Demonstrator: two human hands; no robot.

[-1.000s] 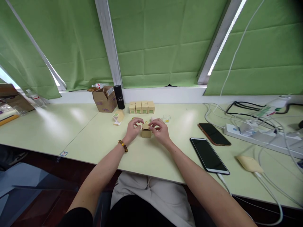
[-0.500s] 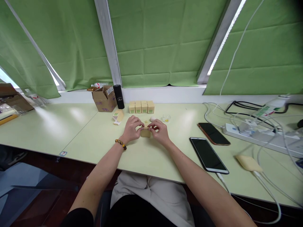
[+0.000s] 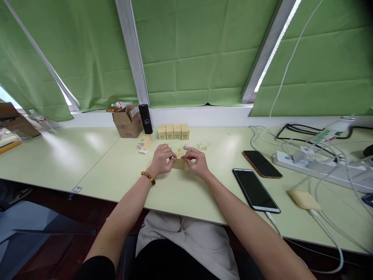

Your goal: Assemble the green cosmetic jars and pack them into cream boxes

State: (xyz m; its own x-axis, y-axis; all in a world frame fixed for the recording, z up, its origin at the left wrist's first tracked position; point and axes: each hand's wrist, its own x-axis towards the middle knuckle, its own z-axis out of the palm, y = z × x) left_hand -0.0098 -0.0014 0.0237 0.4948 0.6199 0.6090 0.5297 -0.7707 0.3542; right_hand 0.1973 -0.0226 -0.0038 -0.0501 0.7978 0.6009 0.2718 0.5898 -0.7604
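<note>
Between my hands stands a small tan cardboard box [image 3: 178, 163] on the table. My left hand [image 3: 163, 158] pinches its upper left edge, thumb and forefinger together. On the upper right edge, my right hand [image 3: 197, 160] pinches in the same way. Fingertips partly hide the top of the box. Just beyond it lie a tiny yellowish piece [image 3: 179, 149], a small white cylinder-like object [image 3: 187, 146] and a small clear container [image 3: 203, 146] with something yellow in it. An opened, folded carton piece [image 3: 144, 144] lies to the left.
A row of several small tan boxes [image 3: 173, 132] stands at the back, near a black cylinder [image 3: 145, 119] and a brown carton [image 3: 128, 121]. To the right are two phones [image 3: 256, 190], a power strip [image 3: 314, 169], tangled cables and a cream-coloured charger [image 3: 305, 200].
The fingers have shifted slightly at the box's top edge, and more of its top shows between them. My right hand has moved slightly off the white object, which now shows more fully.
</note>
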